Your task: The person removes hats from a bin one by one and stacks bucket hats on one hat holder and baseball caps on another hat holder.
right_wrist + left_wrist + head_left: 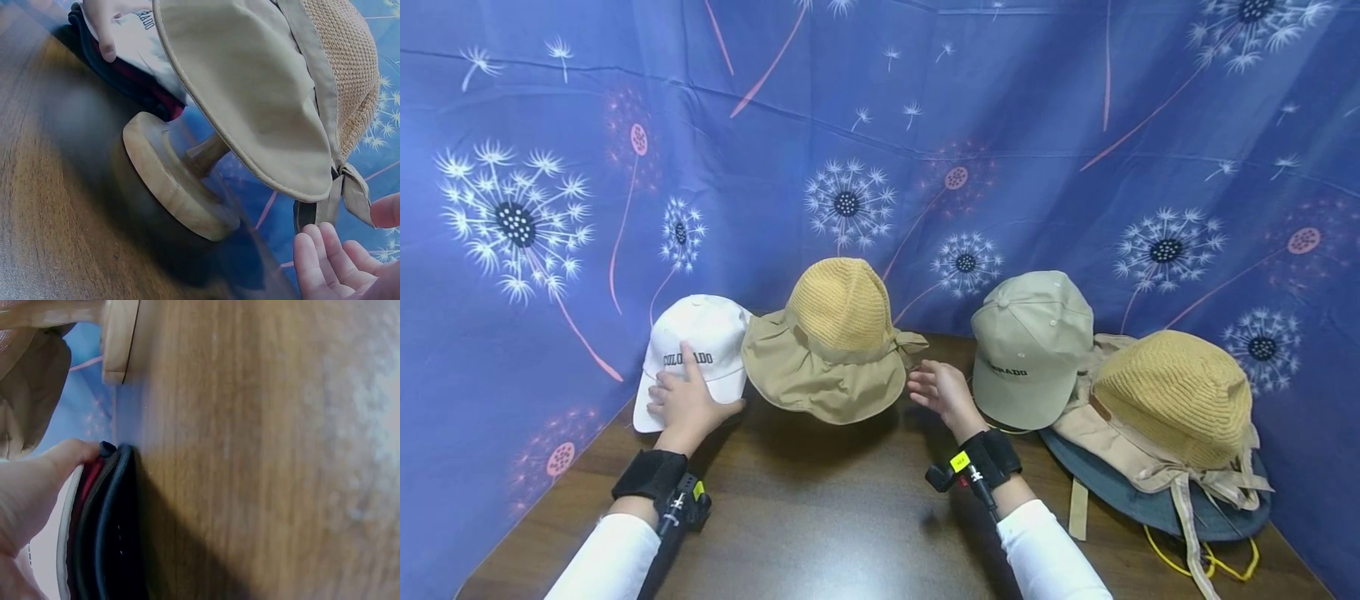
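My left hand point(688, 404) lies over the front of a white cap point(700, 333) with dark lettering, fingers spread and the index pointing up. In the left wrist view its thumb point(65, 456) reaches along the edge of several stacked brims point(103, 525), white above red and dark ones. A straw hat point(838, 304) with a wide khaki brim sits on a wooden stand point(178, 181) beside the white cap. At its right side is my right hand point(946, 393), thumb and fingers apart. The fingertips are right at a hanging strap, the thumb beside the ribbon bow's point(356, 194) tip.
To the right stands a sage-green cap point(1033, 350). Beside it, another straw hat point(1176, 400) with a beige brim and loose ties rests over a dark blue brim point(1150, 504). A yellow cord point(1232, 571) hangs there. A blue dandelion-print cloth point(880, 100) rises behind the wooden table point(842, 517).
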`<move>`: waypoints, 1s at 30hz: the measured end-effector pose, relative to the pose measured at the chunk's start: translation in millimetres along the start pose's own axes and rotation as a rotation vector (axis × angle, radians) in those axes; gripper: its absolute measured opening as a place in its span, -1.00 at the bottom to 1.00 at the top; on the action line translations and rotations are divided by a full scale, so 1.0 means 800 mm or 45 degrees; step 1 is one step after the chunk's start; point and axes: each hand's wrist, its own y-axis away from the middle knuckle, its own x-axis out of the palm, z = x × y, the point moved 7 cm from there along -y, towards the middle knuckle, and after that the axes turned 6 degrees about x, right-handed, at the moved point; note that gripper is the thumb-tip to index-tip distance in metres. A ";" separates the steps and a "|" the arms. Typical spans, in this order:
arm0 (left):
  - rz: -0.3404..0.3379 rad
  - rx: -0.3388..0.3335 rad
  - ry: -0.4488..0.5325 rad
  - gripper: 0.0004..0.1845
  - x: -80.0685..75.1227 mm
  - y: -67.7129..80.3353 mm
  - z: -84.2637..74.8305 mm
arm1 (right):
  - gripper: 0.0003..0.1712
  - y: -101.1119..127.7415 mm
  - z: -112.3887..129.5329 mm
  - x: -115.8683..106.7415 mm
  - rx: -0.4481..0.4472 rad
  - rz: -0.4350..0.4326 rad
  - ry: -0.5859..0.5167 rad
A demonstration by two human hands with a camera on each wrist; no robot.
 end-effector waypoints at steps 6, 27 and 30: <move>0.041 0.040 0.038 0.53 -0.025 0.003 -0.015 | -0.50 0.011 0.011 -0.005 -0.041 -0.025 0.036; 0.041 0.585 1.441 -0.67 -0.075 0.131 -0.303 | -0.50 0.109 0.081 -0.052 -0.275 -0.040 0.237; 0.311 0.550 1.662 -0.64 -0.038 0.146 -0.350 | -0.46 0.133 0.095 -0.067 -0.342 -0.025 0.196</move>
